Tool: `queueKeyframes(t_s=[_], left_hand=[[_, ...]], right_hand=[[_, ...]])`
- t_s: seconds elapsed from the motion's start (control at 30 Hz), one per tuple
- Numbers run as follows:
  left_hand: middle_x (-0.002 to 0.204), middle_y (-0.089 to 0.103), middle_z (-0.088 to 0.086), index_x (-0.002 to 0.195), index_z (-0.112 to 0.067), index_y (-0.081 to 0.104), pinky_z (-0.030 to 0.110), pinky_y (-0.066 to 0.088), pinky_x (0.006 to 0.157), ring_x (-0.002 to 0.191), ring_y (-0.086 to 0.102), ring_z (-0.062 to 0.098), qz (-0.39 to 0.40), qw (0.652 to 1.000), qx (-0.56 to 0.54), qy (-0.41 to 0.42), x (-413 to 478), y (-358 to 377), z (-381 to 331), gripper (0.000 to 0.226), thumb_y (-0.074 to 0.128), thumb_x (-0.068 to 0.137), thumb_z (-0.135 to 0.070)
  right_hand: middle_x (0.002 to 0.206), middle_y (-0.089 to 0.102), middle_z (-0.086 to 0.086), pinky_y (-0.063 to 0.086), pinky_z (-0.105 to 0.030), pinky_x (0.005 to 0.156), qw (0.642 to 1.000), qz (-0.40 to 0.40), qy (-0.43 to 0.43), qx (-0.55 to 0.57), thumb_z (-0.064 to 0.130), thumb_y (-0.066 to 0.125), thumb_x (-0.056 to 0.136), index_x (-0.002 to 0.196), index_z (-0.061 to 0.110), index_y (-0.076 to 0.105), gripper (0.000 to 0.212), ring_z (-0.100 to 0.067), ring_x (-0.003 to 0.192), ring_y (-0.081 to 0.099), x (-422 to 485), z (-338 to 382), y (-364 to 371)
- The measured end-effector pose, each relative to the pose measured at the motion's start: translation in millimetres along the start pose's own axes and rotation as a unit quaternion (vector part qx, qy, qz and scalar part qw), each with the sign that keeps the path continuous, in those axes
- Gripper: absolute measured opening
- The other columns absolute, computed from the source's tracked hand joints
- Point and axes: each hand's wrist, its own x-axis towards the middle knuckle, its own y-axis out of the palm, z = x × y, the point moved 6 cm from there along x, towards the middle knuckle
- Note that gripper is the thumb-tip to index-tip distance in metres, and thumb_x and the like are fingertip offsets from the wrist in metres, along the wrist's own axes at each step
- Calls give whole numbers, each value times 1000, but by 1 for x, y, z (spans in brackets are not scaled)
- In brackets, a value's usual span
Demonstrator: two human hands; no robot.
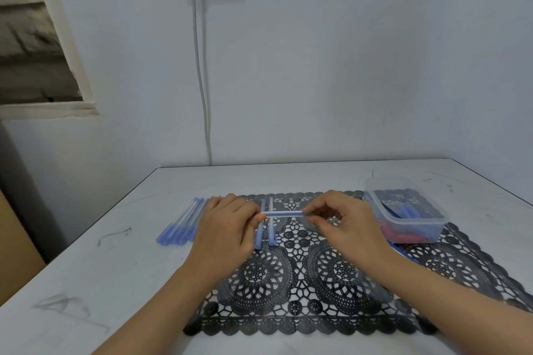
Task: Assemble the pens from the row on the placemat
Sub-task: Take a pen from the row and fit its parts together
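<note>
Left hand (227, 225) and right hand (340, 219) are pinching a pen (284, 213) by its ends; misaligned pushing could be bending it or slipping it loose.

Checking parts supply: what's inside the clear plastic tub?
The clear plastic tub holds blue pen parts toward the back and red pieces along the near wall. The cloudy wall blurs them, so their kind and count cannot be told.
</note>
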Motion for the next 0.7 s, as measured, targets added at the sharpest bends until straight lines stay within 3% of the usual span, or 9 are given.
queueKeyframes(t_s=[0.2,0.43,0.6,0.7], left_hand=[[70,55,-11,79,-19,61,21,22,69,69,34,3,-6,1000,-4,19,1,-2,-4,25,43,91,-29],[70,55,-11,78,-19,61,22,23,69,69,34,3,-4,1000,-3,22,0,-1,-3,25,43,91,-29],[71,56,-11,79,-19,62,23,26,70,69,38,5,1,1000,-3,26,-1,0,-3,25,43,91,-30],[71,56,-10,79,-18,62,23,26,69,69,40,6,-2,1000,-6,25,-1,-1,-3,25,43,91,-30]], right_hand=[[79,63,7,48,-12,66,999,-18,-40,16,-4,72,72,85,21,70,28,-10,73,60,-1,6,-1],[78,65,2,52,-25,72,990,-6,56,132,-3,70,76,82,26,69,29,-14,75,61,-1,-7,2],[81,63,4,50,-20,67,989,1,79,124,-8,71,71,84,29,69,39,-10,73,59,0,-9,2],[84,63,7,51,-23,68,989,31,106,98,6,72,77,95,29,71,29,-4,73,59,-1,-12,6]])
